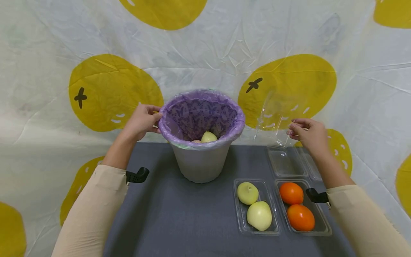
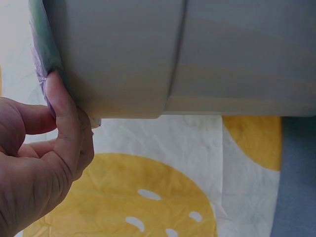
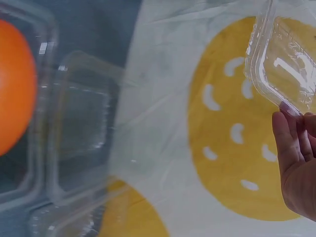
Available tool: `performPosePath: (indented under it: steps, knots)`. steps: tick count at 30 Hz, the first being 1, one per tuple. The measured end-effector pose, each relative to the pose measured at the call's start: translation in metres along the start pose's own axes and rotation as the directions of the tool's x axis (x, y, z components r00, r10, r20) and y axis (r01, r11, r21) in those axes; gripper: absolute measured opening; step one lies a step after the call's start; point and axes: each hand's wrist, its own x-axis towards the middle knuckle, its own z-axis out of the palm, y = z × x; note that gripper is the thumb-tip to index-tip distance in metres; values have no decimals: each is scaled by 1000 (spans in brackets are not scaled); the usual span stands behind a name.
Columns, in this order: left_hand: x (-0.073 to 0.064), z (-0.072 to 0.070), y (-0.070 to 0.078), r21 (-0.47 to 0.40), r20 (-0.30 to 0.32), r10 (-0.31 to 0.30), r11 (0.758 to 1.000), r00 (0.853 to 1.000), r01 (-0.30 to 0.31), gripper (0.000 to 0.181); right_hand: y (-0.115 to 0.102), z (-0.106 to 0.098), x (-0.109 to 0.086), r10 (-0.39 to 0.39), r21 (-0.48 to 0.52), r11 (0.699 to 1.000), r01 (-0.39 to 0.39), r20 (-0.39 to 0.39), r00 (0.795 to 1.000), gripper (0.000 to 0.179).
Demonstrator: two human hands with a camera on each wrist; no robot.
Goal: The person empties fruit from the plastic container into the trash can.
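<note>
A pale bin point(image 1: 200, 164) with a purple patterned liner bag point(image 1: 202, 107) folded over its rim stands upright on the table. Inside it a yellow-green fruit point(image 1: 209, 137) shows, with part of another beside it. My left hand point(image 1: 141, 121) pinches the lined rim at the left, thumb and fingers on either side in the left wrist view point(image 2: 49, 153). Off to the right, my right hand point(image 1: 309, 137) holds up a thin clear plastic container point(image 3: 281, 64) by its edge between thumb and fingertips. That container is raised above the table's far right part, in front of the backdrop.
One clear tray point(image 1: 239, 225) holds two yellow-green fruits point(image 1: 259, 216); beside it another tray point(image 1: 325, 230) holds two orange fruits point(image 1: 300, 217). Behind them lies a clear plastic tray point(image 1: 287, 164), with another at its right. A printed cloth backdrop point(image 1: 199, 53) hangs behind the dark table point(image 1: 179, 221).
</note>
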Motion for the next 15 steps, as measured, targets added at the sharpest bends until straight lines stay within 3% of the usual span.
performPosePath:
  steps: [8,15]
  knots:
    - [-1,0,1,0,-1,0,1000,1000,0,50,32,21,-5,-11,-180,983,23,70,998,37]
    - [0,1,0,4,-1,6,1000,1000,-6,50,54,43,-9,81,-276,960,-34,160,984,36]
